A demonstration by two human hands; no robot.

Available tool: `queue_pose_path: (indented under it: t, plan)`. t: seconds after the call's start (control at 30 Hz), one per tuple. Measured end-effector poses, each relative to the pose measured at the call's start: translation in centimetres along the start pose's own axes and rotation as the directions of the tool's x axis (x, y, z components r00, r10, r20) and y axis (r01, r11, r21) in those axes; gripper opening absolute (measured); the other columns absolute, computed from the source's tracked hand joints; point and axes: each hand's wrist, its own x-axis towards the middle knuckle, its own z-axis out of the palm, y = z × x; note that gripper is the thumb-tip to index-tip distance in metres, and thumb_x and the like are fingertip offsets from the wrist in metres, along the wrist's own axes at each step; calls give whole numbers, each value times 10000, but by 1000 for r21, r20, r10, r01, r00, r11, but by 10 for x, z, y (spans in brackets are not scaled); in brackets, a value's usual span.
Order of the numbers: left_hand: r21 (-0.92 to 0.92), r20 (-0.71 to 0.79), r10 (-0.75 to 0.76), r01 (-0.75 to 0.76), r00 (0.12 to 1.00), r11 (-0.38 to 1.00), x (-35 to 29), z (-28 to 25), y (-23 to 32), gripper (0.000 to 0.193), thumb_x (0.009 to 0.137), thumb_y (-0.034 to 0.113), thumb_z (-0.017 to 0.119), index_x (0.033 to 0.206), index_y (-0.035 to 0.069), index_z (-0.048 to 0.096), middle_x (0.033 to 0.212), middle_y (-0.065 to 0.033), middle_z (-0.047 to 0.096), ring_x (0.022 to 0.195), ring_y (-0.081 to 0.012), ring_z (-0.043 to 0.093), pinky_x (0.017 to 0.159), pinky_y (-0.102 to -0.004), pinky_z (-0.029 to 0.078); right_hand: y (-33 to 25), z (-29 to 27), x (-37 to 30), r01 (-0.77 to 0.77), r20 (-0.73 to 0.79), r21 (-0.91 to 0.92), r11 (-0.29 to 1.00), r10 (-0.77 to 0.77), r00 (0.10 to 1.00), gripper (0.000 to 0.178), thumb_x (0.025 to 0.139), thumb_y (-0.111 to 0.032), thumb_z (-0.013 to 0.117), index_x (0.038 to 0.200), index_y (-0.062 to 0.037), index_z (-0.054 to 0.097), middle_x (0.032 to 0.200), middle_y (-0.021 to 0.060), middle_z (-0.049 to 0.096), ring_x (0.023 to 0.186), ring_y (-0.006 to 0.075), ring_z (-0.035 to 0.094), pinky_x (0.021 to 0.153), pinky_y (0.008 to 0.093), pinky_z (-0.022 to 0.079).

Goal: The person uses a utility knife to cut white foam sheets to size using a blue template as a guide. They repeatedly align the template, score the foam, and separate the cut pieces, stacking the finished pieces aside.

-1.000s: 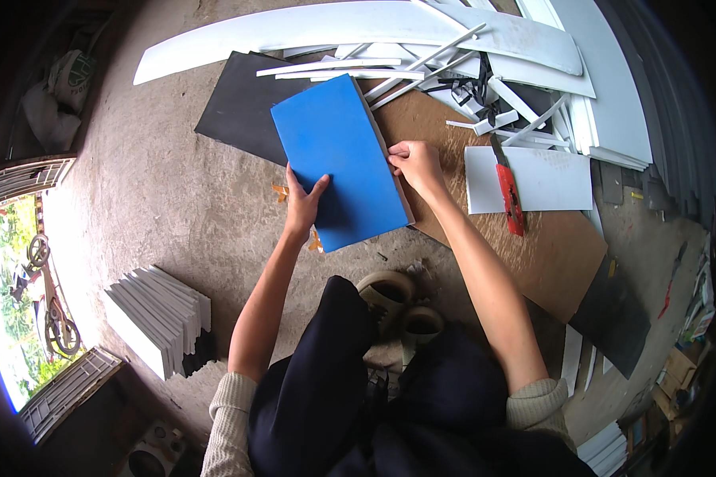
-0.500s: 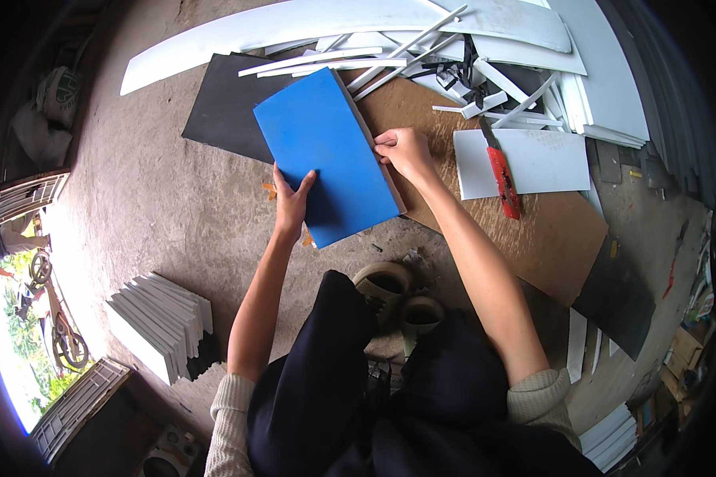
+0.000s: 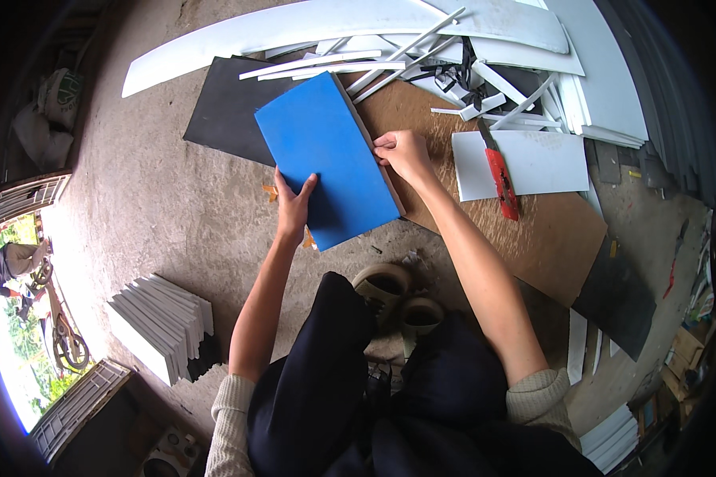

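While your dark-trousered knees (image 3: 318, 358) stick up near a pair of tan shoes (image 3: 376, 305), a stack of white panels (image 3: 153, 324) stands on the concrete floor (image 3: 135, 207) to your left. Your left hand (image 3: 293, 211) is clamped on a blue rectangular panel (image 3: 322, 143), thumb flat on top, fingers at its long left edge toward the near corner. Your right hand (image 3: 406, 153) has thumb and fingertips pinched together at the panel's long right edge; whether anything thin sits between them, you cannot tell. The panel slants before you, overlapping the left edge of a brown board (image 3: 545, 246). Toward the board's right edge lies a white sheet (image 3: 545, 163), a red-handled cutter (image 3: 500, 179) across it. A black sheet (image 3: 231, 107) extends past the panel's far left corner. White offcuts (image 3: 483, 106) heap along the board's far edge; beyond them stretches a long white strip (image 3: 294, 32). Outside, at far left, a person (image 3: 12, 264) bends forward.
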Motion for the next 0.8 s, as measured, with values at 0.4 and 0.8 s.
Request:
queue_pose_path:
  t: [0.4, 0.8]
  plan:
    - [75, -81, -81, 87, 993, 993, -3, 1, 6, 895, 740, 306, 701, 1354, 32, 109, 1248, -184, 351, 1145, -257, 377, 951, -362, 329, -9, -17, -11, 114, -130, -237, 965, -148, 980, 164, 746, -80, 635, 891, -5, 632, 768, 102, 636, 685, 200, 618, 621, 294, 484]
    - [844, 255, 362, -389, 897, 368, 13, 1, 42, 1093, 590, 517, 729, 1385, 110, 98, 1426, -132, 81, 1327, -349, -15, 1006, -602, 43, 6, -123, -80, -230, -368, -856, 463, -233, 900, 471, 766, -206, 638, 1155, -35, 435, 1079, 148, 456, 1020, 313, 440, 809, 444, 399]
